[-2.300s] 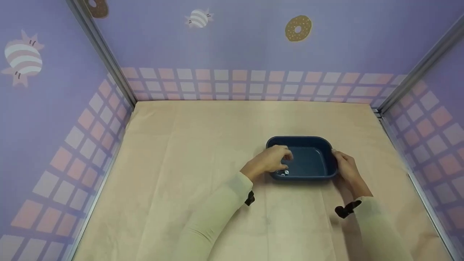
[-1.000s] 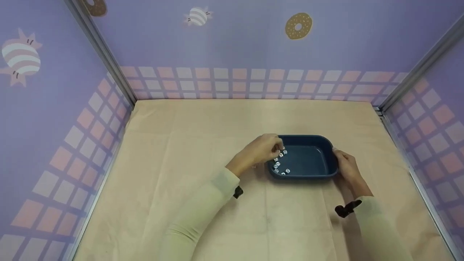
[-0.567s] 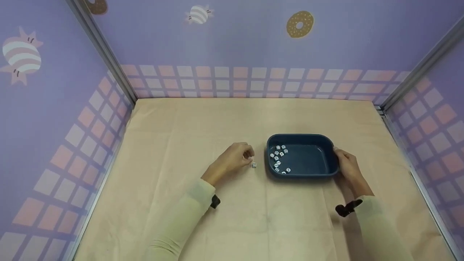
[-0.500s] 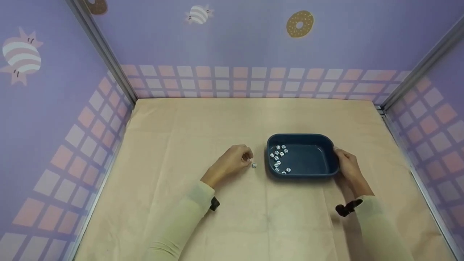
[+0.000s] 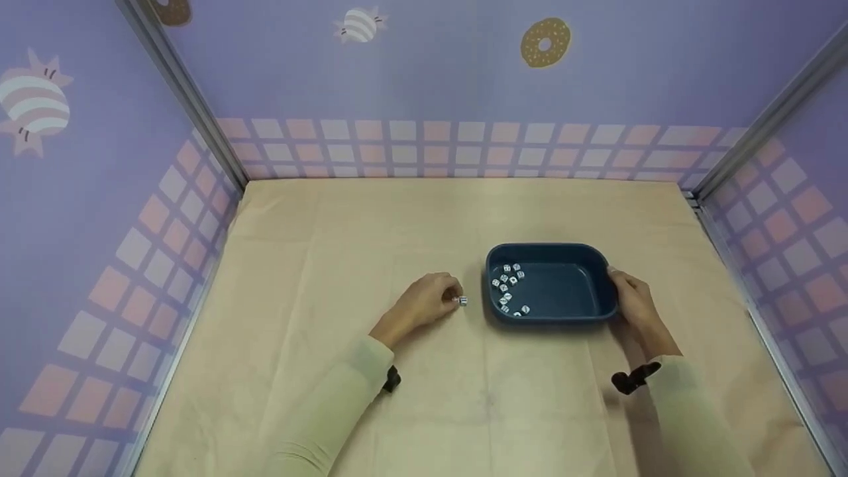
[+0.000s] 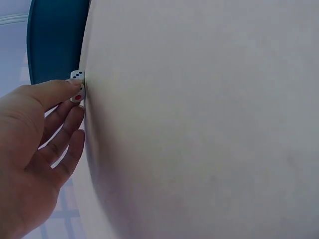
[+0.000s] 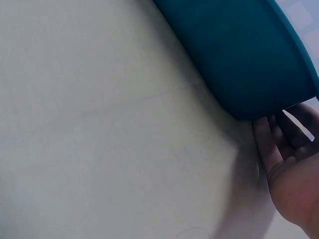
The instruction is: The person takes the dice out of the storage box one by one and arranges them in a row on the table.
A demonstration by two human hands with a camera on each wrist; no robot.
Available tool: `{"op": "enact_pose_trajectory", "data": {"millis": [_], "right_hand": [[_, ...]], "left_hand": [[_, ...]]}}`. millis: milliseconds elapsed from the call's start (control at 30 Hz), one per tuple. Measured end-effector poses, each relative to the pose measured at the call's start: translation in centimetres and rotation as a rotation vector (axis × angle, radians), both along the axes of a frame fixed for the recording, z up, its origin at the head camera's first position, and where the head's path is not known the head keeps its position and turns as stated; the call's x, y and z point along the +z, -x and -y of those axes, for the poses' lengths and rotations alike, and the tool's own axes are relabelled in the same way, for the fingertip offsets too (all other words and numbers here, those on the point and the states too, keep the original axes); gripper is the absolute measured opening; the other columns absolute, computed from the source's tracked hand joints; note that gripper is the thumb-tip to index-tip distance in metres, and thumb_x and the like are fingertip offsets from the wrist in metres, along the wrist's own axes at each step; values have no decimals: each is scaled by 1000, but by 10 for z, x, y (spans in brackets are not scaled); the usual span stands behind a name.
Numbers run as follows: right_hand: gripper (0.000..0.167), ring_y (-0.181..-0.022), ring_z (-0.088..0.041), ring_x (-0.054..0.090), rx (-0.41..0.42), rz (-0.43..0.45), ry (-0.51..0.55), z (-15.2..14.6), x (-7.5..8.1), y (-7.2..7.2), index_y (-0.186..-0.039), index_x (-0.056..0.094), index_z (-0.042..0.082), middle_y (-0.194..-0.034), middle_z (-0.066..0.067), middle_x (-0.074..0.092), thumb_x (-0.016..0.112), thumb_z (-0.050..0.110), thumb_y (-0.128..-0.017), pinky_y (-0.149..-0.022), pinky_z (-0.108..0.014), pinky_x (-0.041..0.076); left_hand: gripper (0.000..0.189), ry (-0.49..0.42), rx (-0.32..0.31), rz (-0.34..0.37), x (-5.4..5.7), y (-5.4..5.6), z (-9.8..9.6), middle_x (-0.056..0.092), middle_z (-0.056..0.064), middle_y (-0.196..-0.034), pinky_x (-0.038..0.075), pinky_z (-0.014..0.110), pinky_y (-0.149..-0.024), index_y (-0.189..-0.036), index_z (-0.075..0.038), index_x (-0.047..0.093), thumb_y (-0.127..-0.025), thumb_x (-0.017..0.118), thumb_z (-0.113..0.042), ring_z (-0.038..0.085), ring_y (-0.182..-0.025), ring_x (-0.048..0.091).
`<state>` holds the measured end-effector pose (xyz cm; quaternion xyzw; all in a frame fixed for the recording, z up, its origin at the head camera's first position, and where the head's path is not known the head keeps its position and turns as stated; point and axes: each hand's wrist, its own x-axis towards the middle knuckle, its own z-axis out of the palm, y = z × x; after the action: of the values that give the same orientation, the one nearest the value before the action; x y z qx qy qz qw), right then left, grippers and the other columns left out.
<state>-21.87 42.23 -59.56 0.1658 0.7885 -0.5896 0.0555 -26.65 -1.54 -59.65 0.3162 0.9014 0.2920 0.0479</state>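
A person's left hand (image 5: 424,301) pinches a small white cubic die with a red pip (image 6: 78,95) low at a tabletop covered in pale peach cloth (image 5: 344,285), just beside the left end of a deep blue rectangular tray with rounded corners (image 5: 560,291). A second white cubic die showing blue pips (image 6: 76,74) sits against the first, the thumb lying across the spot where they meet; whether it is gripped or merely touched cannot be told. Thumb and fingers are clamped on the first die. At the tray's opposite end, the right hand (image 5: 637,305) holds firm, thumb at the rim, fingers against the outer wall.

The pair at the fingertips looks the likeliest trouble: two hard, smooth cubes under one thumb could shear apart, and squeezing harder might shoot the outer die across the cloth or against the tray's side. Shifting the thumb to secure that one could loosen the other. Any pass toward the tray made too low could clip the raised rim and strip a die away. Inside, about a dozen loose white dice (image 5: 504,278) are scattered near the left end, where a piece dropped from too high could strike one and bounce out. With only the right end held, a knock at the left could swing the tray and set its contents rolling.
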Motion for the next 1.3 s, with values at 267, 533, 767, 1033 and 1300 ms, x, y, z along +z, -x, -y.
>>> {"op": "enact_pose_trajectory", "data": {"millis": [267,533,767,1033,1300], "right_hand": [[73,-161,-37,14,2,6,-7,-1,0,1,-164,31,0,-173,-18,22,41,51,-113,-130,-50,13],[78,-161,-37,16,8,7,-6,0,1,0,-163,32,-1,-172,-18,23,41,56,-111,-130,-50,15],[81,-160,-38,18,22,-11,-21,1,1,0,-163,32,-2,-172,-20,23,41,59,-110,-129,-51,17],[78,-160,-36,21,-17,-17,0,0,-1,0,-160,38,-3,-171,-19,27,46,56,-110,-129,-50,20],[77,-156,-35,31,-30,-37,7,-2,1,3,-160,43,0,-167,-19,37,55,55,-107,-126,-46,29]], "left_hand": [[12,-12,-5,-23,-3,-2,-3,69,-1,-105,55,33,-91,-109,-12,76,-98,77,-18,16,-99,63],[8,-21,-20,-34,-5,-1,-8,69,-1,-101,55,32,-87,-105,-12,77,-98,77,-15,15,-96,63],[12,-53,-12,21,-5,-2,-9,68,1,-104,55,30,-88,-110,-8,76,-99,75,-14,15,-96,64],[28,-238,27,84,15,-3,-22,67,3,-114,57,31,-94,-119,-1,72,-96,80,-16,19,-107,67],[30,-312,-22,59,39,-5,-49,67,12,-116,58,33,-94,-120,1,72,-96,81,-14,25,-109,66]]}}
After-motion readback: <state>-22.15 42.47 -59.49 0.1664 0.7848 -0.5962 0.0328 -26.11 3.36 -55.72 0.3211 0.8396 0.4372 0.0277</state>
